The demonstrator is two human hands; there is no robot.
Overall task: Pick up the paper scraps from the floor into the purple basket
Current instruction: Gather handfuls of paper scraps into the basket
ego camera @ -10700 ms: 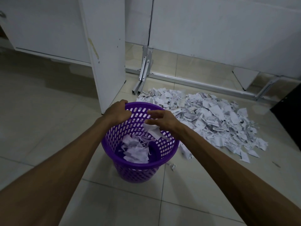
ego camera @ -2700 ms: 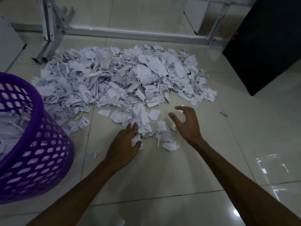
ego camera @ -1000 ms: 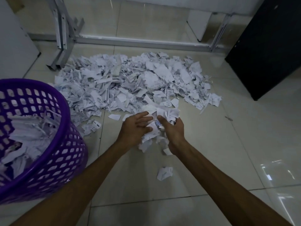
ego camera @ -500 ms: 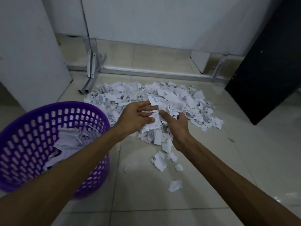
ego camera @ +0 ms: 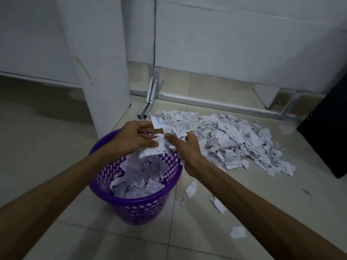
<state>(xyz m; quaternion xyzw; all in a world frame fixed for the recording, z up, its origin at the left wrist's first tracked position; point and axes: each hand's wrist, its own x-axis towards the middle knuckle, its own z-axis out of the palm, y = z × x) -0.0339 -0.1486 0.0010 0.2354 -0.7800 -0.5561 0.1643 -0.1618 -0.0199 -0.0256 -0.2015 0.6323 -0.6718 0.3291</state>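
Note:
The purple basket (ego camera: pixel 142 201) stands on the tiled floor at centre left, partly filled with white paper scraps. Above its far rim my left hand (ego camera: pixel 133 137) and my right hand (ego camera: pixel 185 149) press a bunch of paper scraps (ego camera: pixel 161 139) between them; some pieces hang down over the basket's opening. A big pile of paper scraps (ego camera: pixel 229 139) lies on the floor to the right of the basket. A few loose scraps (ego camera: pixel 191 189) lie in front of the pile, one more (ego camera: pixel 238 231) nearer to me.
A white cabinet panel (ego camera: pixel 97 59) stands just behind the basket. A metal frame leg (ego camera: pixel 150 98) and rail run along the floor behind the pile. A black panel (ego camera: pixel 326 128) stands at the right edge.
Both hands, with the bunch of scraps between them, have moved left from above the floor to above the basket. A few pieces dropped onto the floor on the way.

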